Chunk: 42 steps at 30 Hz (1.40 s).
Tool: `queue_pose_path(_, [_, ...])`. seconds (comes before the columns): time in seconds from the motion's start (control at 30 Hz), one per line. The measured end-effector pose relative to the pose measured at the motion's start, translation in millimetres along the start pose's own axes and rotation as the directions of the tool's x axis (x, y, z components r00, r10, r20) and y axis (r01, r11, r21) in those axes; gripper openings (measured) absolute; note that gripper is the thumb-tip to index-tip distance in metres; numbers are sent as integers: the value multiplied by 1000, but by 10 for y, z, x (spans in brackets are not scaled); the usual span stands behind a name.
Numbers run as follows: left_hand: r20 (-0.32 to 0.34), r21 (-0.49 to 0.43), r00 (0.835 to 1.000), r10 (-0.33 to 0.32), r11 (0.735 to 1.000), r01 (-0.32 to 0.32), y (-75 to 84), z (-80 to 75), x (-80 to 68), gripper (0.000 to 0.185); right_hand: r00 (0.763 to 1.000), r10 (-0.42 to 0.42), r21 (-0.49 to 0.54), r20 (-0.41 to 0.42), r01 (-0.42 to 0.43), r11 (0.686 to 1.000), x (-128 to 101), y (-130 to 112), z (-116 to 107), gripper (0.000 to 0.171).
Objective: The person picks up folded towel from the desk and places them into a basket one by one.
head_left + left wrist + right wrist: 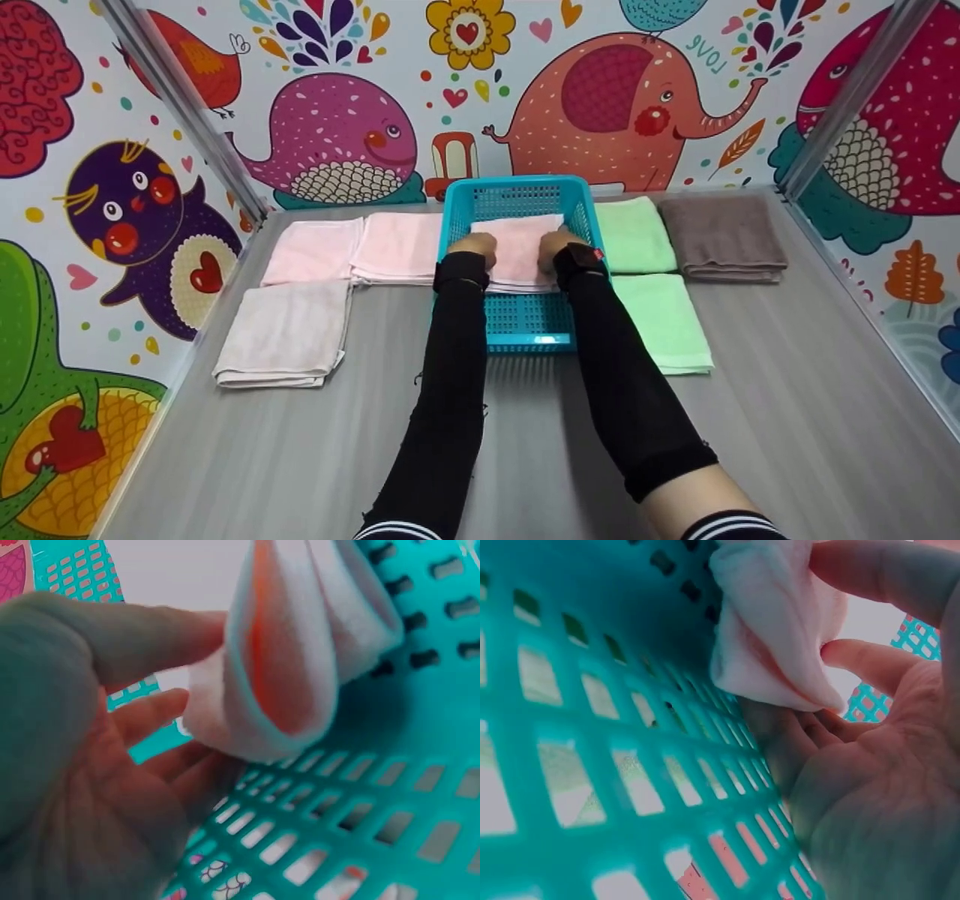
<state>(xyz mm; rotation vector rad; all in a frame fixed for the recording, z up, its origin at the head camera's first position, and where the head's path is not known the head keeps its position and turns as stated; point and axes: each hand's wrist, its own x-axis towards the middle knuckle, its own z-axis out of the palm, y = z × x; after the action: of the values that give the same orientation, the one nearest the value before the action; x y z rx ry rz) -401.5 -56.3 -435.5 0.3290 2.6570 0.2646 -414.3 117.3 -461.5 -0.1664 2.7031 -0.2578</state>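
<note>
Inside the teal plastic basket (pixel 525 343) lies a folded pink towel (pixel 517 247), held by both hands at its two sides. My left hand (pixel 476 246) has the towel's left edge; in the left wrist view the thumb and fingers pinch the rounded fold of the towel (pixel 285 690). At the opposite edge, my right hand (pixel 553 246) pinches the towel (pixel 780 630) between thumb and fingers, close to the basket's perforated wall (pixel 615 757). Whether the towel touches the basket floor cannot be told.
Left of the basket lie two pink towels (pixel 401 247) (pixel 311 251) and a whitish towel (pixel 285 334). On its right are two green towels (pixel 637 234) (pixel 664 322) and a brown towel (pixel 720 236). Printed panels (pixel 465 112) wall the grey table (pixel 360 420) at back and sides.
</note>
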Motion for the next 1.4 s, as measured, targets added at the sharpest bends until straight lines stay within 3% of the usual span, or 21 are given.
queue_pose_path(0.13, [57,-51,998,-28,998,31,23,-58,-10,31,999,-17,-12,-30,17,1000,72,39,-1,29])
queue_pose_path(0.2, [55,-97,997,-45,994,50,56,-92,-32,42,998,-31,0,-62,31,1000,71,58,-45,33])
queue_pose_path(0.33, [-61,-93,998,-17,996,11,170,-188,-105,54,992,-50,48,-117,56,997,-51,48,-213,50])
queue_pose_path(0.43, [-175,-19,983,56,998,-61,253,-321,-208,53,986,-90,88,-138,102,991,-233,-8,-412,61])
queue_pose_path(0.53, [-266,23,954,142,990,-141,295,-475,-393,54,974,-148,101,-174,167,981,-410,-40,-618,65])
queue_pose_path(0.63, [-337,39,920,199,980,-197,269,-568,-665,55,946,-206,129,-251,243,961,-569,-31,-760,63])
queue_pose_path(0.8, [-413,68,881,231,973,-223,90,-579,-1202,60,856,-272,185,-440,382,905,-899,-5,-878,55])
queue_pose_path(0.9, [-469,71,848,247,967,-243,-142,-490,-1435,62,806,-291,192,-516,440,877,-1123,82,-885,55])
queue_pose_path(1.03, [-575,24,795,194,975,-221,-675,-277,-1619,64,734,-291,232,-614,519,822,-1342,326,-740,57])
queue_pose_path(1.13, [-633,-53,771,75,989,-140,-1183,-117,-1760,71,673,-168,282,-721,506,816,-1413,527,-485,51])
queue_pose_path(1.2, [-647,-115,762,-20,991,-72,-1531,-30,-1876,79,652,-49,329,-757,445,833,-1427,640,-289,49])
queue_pose_path(1.27, [-659,-176,744,-112,984,-8,-1873,59,-1997,86,669,39,373,-742,364,853,-1420,724,-97,53])
queue_pose_path(1.4, [-615,-277,733,-290,950,143,-2466,279,-2244,83,780,66,414,-622,256,874,-1377,807,166,66])
